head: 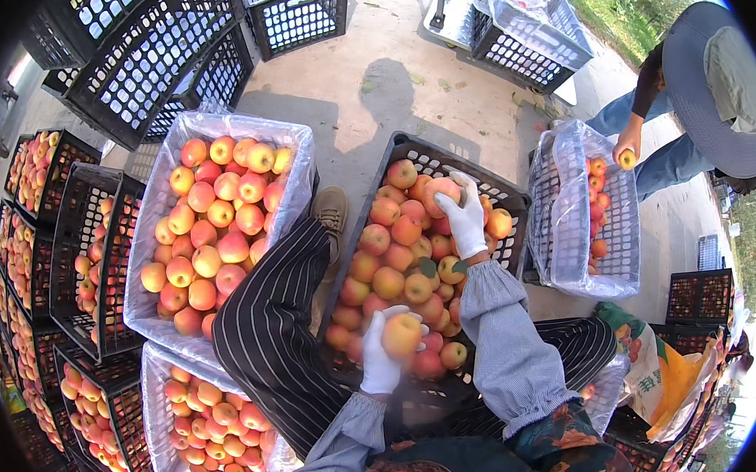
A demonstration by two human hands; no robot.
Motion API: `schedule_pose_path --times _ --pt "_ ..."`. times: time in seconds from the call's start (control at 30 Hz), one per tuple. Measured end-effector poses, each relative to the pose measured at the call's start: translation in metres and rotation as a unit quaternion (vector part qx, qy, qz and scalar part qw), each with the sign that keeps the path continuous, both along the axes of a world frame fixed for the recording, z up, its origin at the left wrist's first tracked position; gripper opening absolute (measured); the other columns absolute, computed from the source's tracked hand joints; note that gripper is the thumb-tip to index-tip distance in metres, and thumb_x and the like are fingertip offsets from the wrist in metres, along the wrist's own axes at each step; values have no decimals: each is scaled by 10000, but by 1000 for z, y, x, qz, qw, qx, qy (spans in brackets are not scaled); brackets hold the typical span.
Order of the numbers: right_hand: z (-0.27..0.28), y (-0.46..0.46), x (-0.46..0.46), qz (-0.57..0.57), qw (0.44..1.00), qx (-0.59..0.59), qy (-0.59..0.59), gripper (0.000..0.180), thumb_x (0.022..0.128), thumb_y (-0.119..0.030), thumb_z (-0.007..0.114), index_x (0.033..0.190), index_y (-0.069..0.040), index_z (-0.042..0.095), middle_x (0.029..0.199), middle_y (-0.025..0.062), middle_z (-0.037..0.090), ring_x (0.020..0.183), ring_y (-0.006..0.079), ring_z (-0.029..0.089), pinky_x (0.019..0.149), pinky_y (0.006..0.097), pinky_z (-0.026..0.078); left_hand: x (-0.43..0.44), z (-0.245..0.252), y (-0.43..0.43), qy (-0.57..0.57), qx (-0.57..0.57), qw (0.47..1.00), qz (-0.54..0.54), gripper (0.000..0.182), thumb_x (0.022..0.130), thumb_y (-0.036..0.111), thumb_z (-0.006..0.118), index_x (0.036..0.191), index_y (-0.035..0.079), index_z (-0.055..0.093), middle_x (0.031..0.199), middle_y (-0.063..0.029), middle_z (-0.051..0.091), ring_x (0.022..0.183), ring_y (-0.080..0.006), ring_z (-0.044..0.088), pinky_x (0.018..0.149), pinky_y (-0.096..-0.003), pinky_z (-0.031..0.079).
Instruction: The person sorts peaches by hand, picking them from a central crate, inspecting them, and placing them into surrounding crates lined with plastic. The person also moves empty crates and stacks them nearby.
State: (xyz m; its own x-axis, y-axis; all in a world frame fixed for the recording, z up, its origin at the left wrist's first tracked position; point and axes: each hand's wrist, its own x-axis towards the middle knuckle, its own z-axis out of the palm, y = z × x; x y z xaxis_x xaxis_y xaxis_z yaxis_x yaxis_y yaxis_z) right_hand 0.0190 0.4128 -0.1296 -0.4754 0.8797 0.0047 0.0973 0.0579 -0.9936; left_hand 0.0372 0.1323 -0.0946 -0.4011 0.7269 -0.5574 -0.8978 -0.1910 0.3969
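Note:
A black plastic crate point(511, 195) full of apples stands between my knees. My left hand point(382, 359), in a white glove, holds a yellow-red apple point(402, 335) above the crate's near part. At the far right part of the same crate, my gloved right hand point(466, 219) has its thumb and fingers around a pinkish apple point(441, 196). Green leaves point(428, 267) lie on the apples beneath my right wrist. Left of my leg, a plastic-lined crate point(133, 275) holds many apples, and another lined crate point(155, 413) of apples is nearer to me.
Stacked black crates point(97, 258) of apples line the left side. Empty black crates point(151, 61) stand at the upper left. On the right, a person point(719, 89) in a wide-brimmed hat holds an apple over a lined crate point(553, 222). A cart point(457, 20) carries crates behind.

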Motion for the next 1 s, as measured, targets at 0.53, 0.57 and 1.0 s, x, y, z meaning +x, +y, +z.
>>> schedule_pose_path --times 0.53,0.57,1.0 --pt "81 -128 148 145 797 -466 357 645 913 -360 628 1473 -113 424 1346 157 560 1277 381 530 1066 540 432 7 22 -12 27 117 991 -52 630 1052 490 401 1538 103 295 1411 -209 497 1253 -384 563 892 -459 570" --pt "77 -130 153 148 774 -497 363 634 934 -410 612 1463 -111 433 1335 158 568 1262 378 541 1055 536 442 9 26 -14 45 131 989 -58 646 1039 474 439 1544 104 283 1424 -205 486 1255 -386 560 898 -454 568" --pt "44 -174 163 20 754 -526 394 674 975 -439 586 1437 13 395 1448 169 481 1399 366 416 1157 497 331 26 30 -18 266 23 958 -101 688 992 423 597 1511 55 335 1269 -146 567 950 -237 664 798 -372 582"
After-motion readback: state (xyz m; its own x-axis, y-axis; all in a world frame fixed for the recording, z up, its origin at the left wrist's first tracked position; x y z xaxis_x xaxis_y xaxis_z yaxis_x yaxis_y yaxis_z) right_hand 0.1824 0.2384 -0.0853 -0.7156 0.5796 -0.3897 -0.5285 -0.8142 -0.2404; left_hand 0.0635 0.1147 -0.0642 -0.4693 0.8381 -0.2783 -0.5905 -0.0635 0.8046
